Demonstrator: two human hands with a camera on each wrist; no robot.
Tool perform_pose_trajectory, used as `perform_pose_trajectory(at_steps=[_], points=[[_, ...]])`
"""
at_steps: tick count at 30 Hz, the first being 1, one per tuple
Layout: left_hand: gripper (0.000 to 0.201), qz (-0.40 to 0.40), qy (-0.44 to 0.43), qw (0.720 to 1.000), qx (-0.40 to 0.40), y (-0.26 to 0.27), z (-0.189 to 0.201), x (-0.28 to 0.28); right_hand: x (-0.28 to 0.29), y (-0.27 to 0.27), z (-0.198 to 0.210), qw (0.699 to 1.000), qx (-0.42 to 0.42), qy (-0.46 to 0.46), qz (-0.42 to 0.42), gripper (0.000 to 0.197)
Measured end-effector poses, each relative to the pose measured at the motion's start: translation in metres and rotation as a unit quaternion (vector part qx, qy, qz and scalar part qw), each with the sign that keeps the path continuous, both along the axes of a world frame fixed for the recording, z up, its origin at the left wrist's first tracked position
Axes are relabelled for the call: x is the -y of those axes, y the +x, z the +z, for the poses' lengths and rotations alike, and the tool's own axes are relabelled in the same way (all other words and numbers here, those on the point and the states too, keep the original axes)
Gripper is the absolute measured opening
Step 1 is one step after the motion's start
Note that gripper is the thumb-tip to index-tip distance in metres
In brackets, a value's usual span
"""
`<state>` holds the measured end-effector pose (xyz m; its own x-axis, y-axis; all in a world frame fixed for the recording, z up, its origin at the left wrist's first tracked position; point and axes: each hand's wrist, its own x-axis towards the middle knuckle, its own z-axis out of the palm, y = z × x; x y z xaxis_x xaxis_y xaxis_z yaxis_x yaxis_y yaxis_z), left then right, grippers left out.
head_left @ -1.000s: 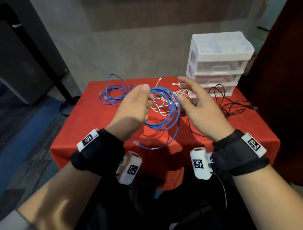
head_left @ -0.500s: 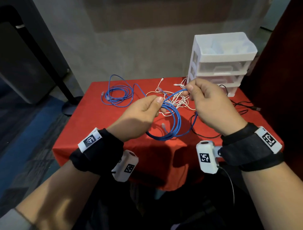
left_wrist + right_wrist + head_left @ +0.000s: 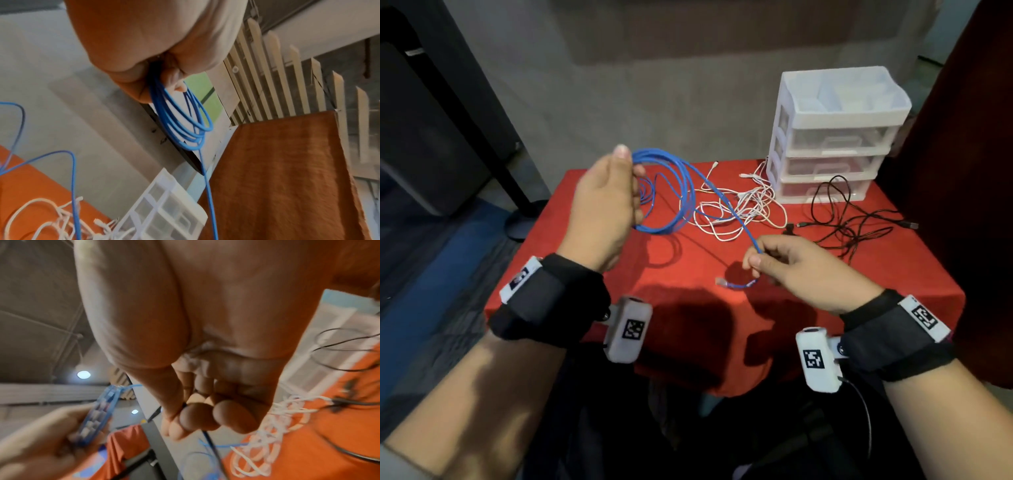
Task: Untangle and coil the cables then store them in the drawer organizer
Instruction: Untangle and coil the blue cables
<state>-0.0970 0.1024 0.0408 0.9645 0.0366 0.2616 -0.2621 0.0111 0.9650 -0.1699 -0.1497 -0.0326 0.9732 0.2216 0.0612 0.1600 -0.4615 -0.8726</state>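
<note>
Holding the blue cable (image 3: 671,192) as a coil above the bench (image 3: 688,308), the left hand (image 3: 602,205) curls its fingers around the loops. The right hand (image 3: 801,270) pinches the loose end lower. Only the head view shows the organizer (image 3: 832,137) beyond the right fingers; the left wrist view shows the loops hanging below the fingers (image 3: 176,81).

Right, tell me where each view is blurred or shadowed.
Head view: fairly sharp, hard shadows of both arms on the red tablecloth. Left wrist view: left hand soft, blue cable fairly crisp. Right wrist view: motion-smeared, especially the white cables.
</note>
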Motion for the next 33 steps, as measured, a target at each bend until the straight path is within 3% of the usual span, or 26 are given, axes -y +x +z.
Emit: perform_pose_trajectory(at_steps=[5, 8, 12, 15, 22, 27, 28, 31, 33], points=[[0.037, 0.046, 0.005, 0.999, 0.024, 0.008, 0.003, -0.017, 0.009, -0.002, -0.023, 0.997, -0.026, -0.003, -0.068, 0.018], [0.037, 0.066, 0.034, 0.997, 0.025, 0.005, -0.012, -0.013, 0.000, -0.007, -0.011, 0.991, -0.025, 0.106, -0.079, 0.013], [0.039, 0.083, 0.086, 0.993, 0.020, -0.002, -0.039, 0.002, -0.015, -0.015, 0.033, 0.947, 0.027, 0.311, -0.079, 0.015], [0.042, 0.074, 0.082, 0.994, -0.006, -0.007, -0.054, 0.020, -0.024, -0.016, 0.057, 0.926, 0.069, 0.367, -0.053, 0.013], [0.037, 0.030, 0.048, 0.998, -0.028, -0.026, -0.059, 0.052, -0.045, -0.004, 0.052, 0.951, 0.148, 0.250, -0.108, 0.014], [0.038, 0.036, 0.034, 0.998, -0.048, -0.025, -0.059, 0.053, -0.046, -0.004, 0.056, 0.915, 0.141, 0.366, -0.091, 0.010], [0.038, 0.029, 0.023, 0.998, -0.056, -0.024, -0.059, 0.053, -0.045, -0.003, 0.054, 0.922, 0.144, 0.345, -0.097, 0.009], [0.038, -0.017, -0.042, 0.993, -0.105, -0.028, -0.050, 0.055, -0.044, 0.003, 0.036, 0.958, 0.184, 0.155, -0.154, 0.009], [0.037, -0.060, -0.081, 0.986, -0.133, -0.032, -0.043, 0.058, -0.047, 0.004, 0.022, 0.963, 0.165, 0.143, -0.157, 0.009]])
